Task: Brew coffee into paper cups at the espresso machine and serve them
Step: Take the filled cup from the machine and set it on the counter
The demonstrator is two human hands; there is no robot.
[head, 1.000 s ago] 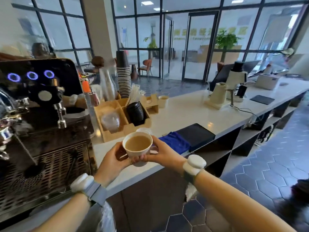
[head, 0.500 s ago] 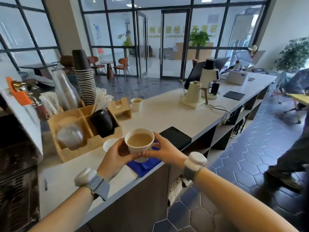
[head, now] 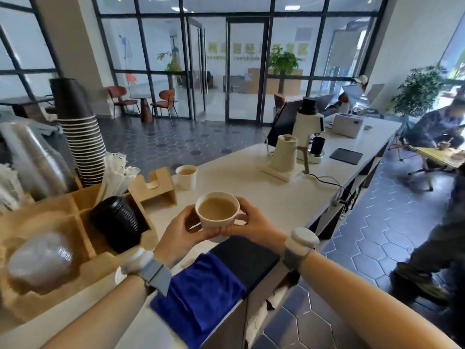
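Cup in hand: paper cup (head: 217,215), full of milky coffee, carried upright above the counter (head: 251,182), rim level from what I can see.
Left hand (head: 181,235): fingers curled round the cup's side from about 8 o'clock, thumb up near the rim.
Right hand (head: 254,225): wrapped round the other side from about 4 o'clock, fingertips meeting the left ones under the base. So both are holding the cup, neither is free.
Other cup (head: 186,177): already filled and parked on the counter at roughly 11 o'clock from the held one, just beside the wooden cup holder (head: 156,187).
Key relation: the open counter lies toward 12 to 1 o'clock from the fingers, and the cup's long axis is vertical, so I'd guess it goes forward and straight down. Both hands look equally near.
Watch out: it's pretty full, any tilt probably slops.
Underneath: blue cloth (head: 201,288) and dark pad (head: 246,258) at 6 o'clock.
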